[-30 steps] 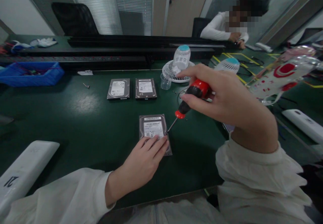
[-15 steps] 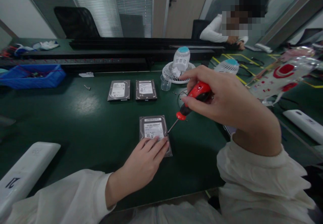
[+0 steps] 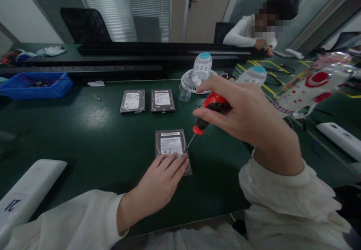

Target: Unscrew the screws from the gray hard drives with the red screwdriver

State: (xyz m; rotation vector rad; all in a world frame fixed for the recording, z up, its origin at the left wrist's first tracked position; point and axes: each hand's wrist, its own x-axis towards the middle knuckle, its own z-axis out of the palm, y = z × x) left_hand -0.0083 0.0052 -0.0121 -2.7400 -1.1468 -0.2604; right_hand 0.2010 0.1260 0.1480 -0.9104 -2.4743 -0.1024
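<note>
Watching over the feed. Left hand (image 3: 159, 180) nearest me: fingers spread flat on the hard drive (image 3: 170, 141), gripping nothing, just bearing down on its near part. Drive is flat on the tabletop (image 3: 93, 144); I take it as my landmark. White casing (image 3: 31, 184) marked 21 well left of it.

Right hand (image 3: 242, 111), above and right of the drive, is closed round a red-and-black screwdriver (image 3: 200, 123); hands well apart. Tip meets the drive's right edge, just beside my left fingertips. Too small to tell whether it sits in a screw.

Change over the last half second: right hand has come slightly left, shaft steeper. Tip and left hand unmoved. My reading: same spot being worked, drive held steady.

Beyond the drive: two more drives, left one (image 3: 132, 101) and right one (image 3: 163, 100). Beyond and right: clear cup (image 3: 184, 93), then white fan (image 3: 202, 67).
</note>
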